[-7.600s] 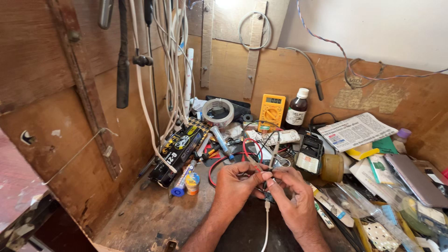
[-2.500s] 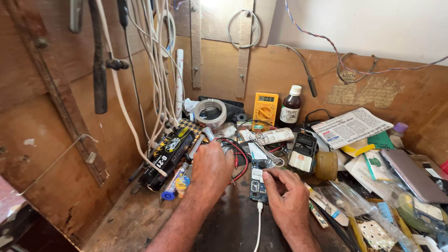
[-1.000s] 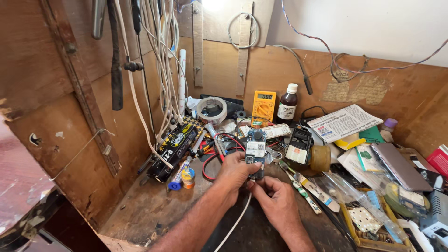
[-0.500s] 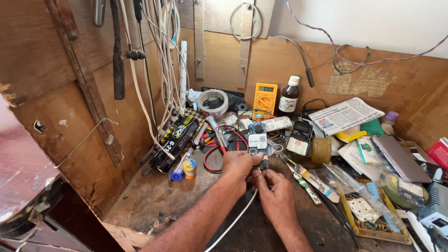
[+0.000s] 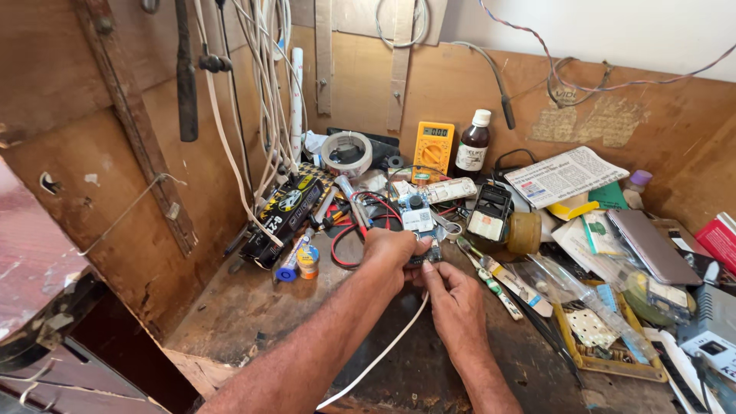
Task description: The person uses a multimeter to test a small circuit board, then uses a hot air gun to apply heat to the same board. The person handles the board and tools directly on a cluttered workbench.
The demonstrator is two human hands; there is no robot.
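My left hand (image 5: 387,251) grips the lower edge of a small circuit board (image 5: 420,222) with a white label, held just above the wooden bench. My right hand (image 5: 454,295) pinches the plug end of a white cable (image 5: 382,353) right at the board's bottom edge; the joint itself is hidden by my fingers. The cable trails back toward me between my forearms. Red and black test leads (image 5: 354,239) lie on the bench just left of my left hand.
A yellow multimeter (image 5: 433,150), brown bottle (image 5: 473,143) and tape roll (image 5: 346,153) stand at the back. A black-and-yellow tool (image 5: 281,215) lies left, under hanging white cables (image 5: 264,115). Newspaper (image 5: 566,175), a grey phone (image 5: 653,247) and a parts tray (image 5: 602,330) crowd the right.
The view has shifted slightly. My hands stay together at the board; the right hand has moved up closer beneath it with the cable plug.
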